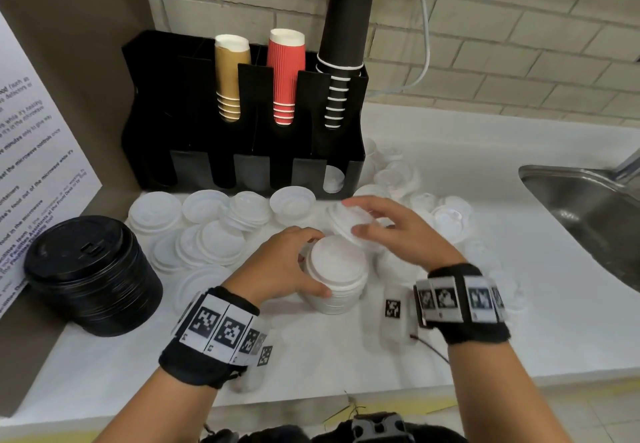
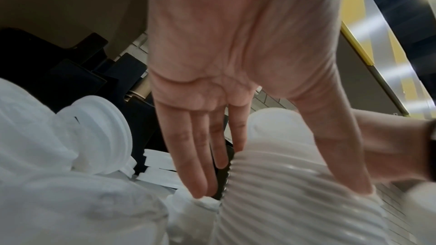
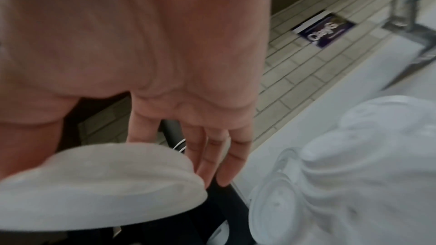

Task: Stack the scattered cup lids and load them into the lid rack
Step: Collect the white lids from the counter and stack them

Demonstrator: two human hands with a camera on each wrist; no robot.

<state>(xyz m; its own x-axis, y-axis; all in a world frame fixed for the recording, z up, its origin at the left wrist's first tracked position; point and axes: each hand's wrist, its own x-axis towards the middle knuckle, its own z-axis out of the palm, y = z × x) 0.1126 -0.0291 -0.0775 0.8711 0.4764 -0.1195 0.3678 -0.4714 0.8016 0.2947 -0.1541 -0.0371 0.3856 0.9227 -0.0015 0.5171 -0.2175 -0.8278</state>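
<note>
Head view: cups (image 1: 286,75) in rack (image 1: 242,152)

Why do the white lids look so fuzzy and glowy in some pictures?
Head view: the scattered white plastic lids wash out against the bright white counter, so edges vanish. Right wrist view: motion blur smears the lid held by the right hand. Left wrist view: the nearest lids sit too close, out of focus.
</note>
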